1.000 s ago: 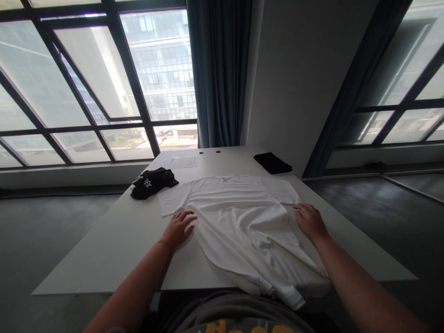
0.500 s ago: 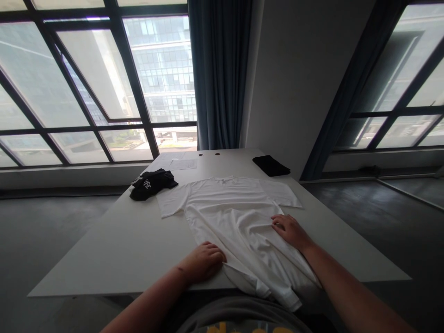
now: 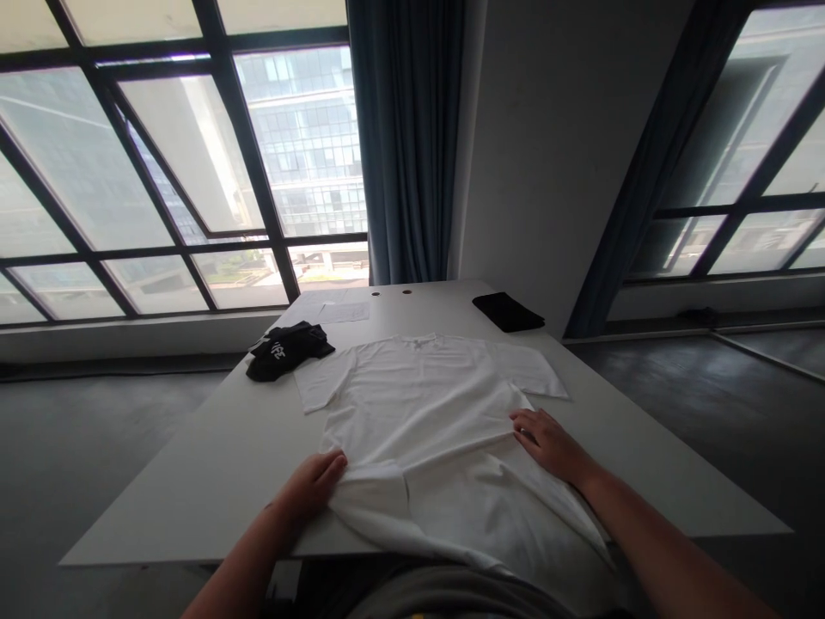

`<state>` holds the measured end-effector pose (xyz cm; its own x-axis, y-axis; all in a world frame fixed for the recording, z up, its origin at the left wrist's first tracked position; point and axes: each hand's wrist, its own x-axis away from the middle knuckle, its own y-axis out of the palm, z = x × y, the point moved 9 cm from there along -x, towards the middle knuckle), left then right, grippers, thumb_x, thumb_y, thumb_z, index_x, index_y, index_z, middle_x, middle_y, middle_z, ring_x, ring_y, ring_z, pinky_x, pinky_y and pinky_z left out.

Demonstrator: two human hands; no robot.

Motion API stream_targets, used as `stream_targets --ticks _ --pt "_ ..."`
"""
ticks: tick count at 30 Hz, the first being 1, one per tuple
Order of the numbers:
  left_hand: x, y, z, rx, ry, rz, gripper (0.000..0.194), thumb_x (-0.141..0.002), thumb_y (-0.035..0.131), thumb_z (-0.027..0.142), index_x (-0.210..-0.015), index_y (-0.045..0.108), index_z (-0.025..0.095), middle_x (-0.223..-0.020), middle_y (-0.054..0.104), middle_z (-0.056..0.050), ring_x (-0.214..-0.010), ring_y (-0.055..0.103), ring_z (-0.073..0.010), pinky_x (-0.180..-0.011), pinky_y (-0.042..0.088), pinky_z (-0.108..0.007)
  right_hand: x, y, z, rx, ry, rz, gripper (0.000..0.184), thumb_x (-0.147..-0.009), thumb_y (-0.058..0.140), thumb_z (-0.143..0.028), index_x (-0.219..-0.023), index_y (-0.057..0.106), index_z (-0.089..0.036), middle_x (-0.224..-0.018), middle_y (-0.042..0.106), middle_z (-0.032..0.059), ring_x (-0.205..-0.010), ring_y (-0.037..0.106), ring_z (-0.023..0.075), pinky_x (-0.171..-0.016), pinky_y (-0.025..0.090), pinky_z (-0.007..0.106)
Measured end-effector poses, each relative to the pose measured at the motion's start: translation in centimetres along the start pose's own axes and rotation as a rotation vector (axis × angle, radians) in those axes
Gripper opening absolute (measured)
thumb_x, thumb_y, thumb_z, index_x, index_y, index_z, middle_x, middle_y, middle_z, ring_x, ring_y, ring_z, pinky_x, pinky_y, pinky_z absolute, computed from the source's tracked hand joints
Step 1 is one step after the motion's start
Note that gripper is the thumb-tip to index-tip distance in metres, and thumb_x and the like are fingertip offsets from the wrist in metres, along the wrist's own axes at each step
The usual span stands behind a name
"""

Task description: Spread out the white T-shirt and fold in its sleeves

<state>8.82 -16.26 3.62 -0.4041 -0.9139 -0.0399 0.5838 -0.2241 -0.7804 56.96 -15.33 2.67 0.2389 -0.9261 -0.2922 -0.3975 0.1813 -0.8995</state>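
A white short-sleeved T-shirt (image 3: 438, 387) lies spread on the table, its collar toward the far end and its lower part hanging over the near edge. My left hand (image 3: 315, 483) is closed on the shirt's left side, thumb on top, with a fold of cloth beside it. On the opposite side, my right hand (image 3: 547, 443) has its bent fingers on the cloth, pinching near the side edge. A diagonal crease runs across the shirt toward the right hand. The fingertips of both hands are partly hidden.
The white table (image 3: 193, 490) carries a crumpled black garment with white lettering (image 3: 290, 351) at left. A folded black cloth (image 3: 508, 311) lies at the back right, and paper sheets (image 3: 345, 311) at the back left. Windows and a blue curtain (image 3: 409, 146) stand behind.
My left hand has moved left and slightly away from me, drawing the shirt's lower left side outward. Wrinkles in the middle have flattened. My right hand stays at nearly the same spot.
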Motion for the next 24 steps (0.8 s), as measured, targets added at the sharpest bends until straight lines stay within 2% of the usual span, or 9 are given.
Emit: stream_targets --ticks 4,7,10,12,15,16,18,21,24 --pt "1.1 -1.2 -0.7 -0.038 -0.031 -0.103 0.061 -0.103 0.020 0.063 -0.092 0.067 0.025 -0.069 0.066 0.000 -0.068 0.061 -0.0189 -0.074 0.048 -0.029 1.2 0.0 -0.4 0.050 -0.022 -0.075 0.019 -0.093 0.050 -0.032 -0.092 0.068 -0.026 -0.129 0.071 0.0107 -0.121 0.066 0.0307 -0.118 0.033 0.063" --pt "0.5 -2.0 -0.1 -0.171 -0.069 -0.151 0.055 -0.104 0.025 0.060 -0.089 0.067 0.026 -0.063 0.065 0.001 -0.061 0.061 -0.0180 -0.070 0.047 -0.029 0.8 -0.1 -0.1 0.102 -0.016 -0.148 0.014 -0.087 0.057 -0.031 -0.088 0.070 -0.026 -0.136 0.068 0.0109 -0.129 0.061 0.0335 -0.119 0.029 0.066" --pt "-2.6 -3.7 3.2 -0.451 0.033 0.007 0.044 -0.102 0.039 0.055 -0.084 0.066 0.026 -0.074 0.070 -0.004 -0.070 0.065 -0.0209 -0.074 0.047 -0.032 -1.8 0.1 -1.4 0.133 -0.007 -0.203 0.020 -0.086 0.062 -0.039 -0.097 0.074 -0.027 -0.142 0.065 0.0128 -0.134 0.057 0.0359 -0.119 0.029 0.066" --pt "-5.4 -3.8 6.1 -0.541 0.150 0.093 0.039 -0.104 0.040 0.049 -0.089 0.067 0.026 -0.083 0.072 -0.006 -0.077 0.067 -0.0217 -0.079 0.049 -0.033 -4.4 0.8 -3.6 0.156 0.006 -0.203 0.032 -0.090 0.060 -0.043 -0.113 0.075 -0.026 -0.144 0.063 0.0162 -0.136 0.056 0.0358 -0.118 0.033 0.061" --pt "-9.6 -1.7 9.1 -0.550 0.330 0.132 0.030 -0.104 0.045 0.037 -0.103 0.072 0.025 -0.101 0.074 -0.010 -0.100 0.068 -0.0244 -0.093 0.052 -0.038 -7.8 3.7 -7.2 0.185 0.058 -0.244 0.051 -0.095 0.056 -0.048 -0.138 0.066 -0.023 -0.157 0.052 0.0199 -0.146 0.046 0.0365 -0.122 0.027 0.060" --pt "-10.8 -0.5 9.5 -0.555 0.361 0.123 0.027 -0.101 0.051 0.035 -0.111 0.073 0.024 -0.117 0.073 -0.012 -0.112 0.066 -0.0266 -0.099 0.051 -0.040 -8.5 5.0 -8.0 0.175 0.088 -0.276 0.056 -0.098 0.052 -0.051 -0.147 0.060 -0.025 -0.161 0.047 0.0191 -0.149 0.042 0.0357 -0.121 0.026 0.061" --pt "-12.7 2.5 9.0 -0.568 0.366 0.061 0.038 -0.095 0.063 0.039 -0.129 0.070 0.024 -0.147 0.061 -0.013 -0.136 0.056 -0.0330 -0.114 0.043 -0.050 -9.0 7.5 -8.4 0.166 0.203 -0.338 0.062 -0.101 0.043 -0.057 -0.157 0.049 -0.031 -0.168 0.038 0.0159 -0.153 0.036 0.0366 -0.118 0.026 0.068" --pt "-13.9 6.6 7.1 -0.515 0.282 -0.023 0.049 -0.102 0.053 0.043 -0.149 0.058 0.033 -0.164 0.046 -0.008 -0.153 0.039 -0.0312 -0.125 0.031 -0.052 -8.8 9.2 -7.6 0.230 0.271 -0.302 0.067 -0.103 0.033 -0.064 -0.164 0.036 -0.037 -0.174 0.024 0.0103 -0.159 0.021 0.0395 -0.116 0.016 0.078" --pt "-14.1 8.5 5.4 -0.496 0.123 -0.029 0.057 -0.104 0.046 0.050 -0.158 0.047 0.035 -0.171 0.035 -0.005 -0.159 0.029 -0.0307 -0.129 0.022 -0.051 -8.5 9.8 -6.1 0.267 0.264 -0.296 0.069 -0.103 0.028 -0.064 -0.167 0.028 -0.037 -0.177 0.015 0.0061 -0.161 0.013 0.0377 -0.119 0.007 0.077"
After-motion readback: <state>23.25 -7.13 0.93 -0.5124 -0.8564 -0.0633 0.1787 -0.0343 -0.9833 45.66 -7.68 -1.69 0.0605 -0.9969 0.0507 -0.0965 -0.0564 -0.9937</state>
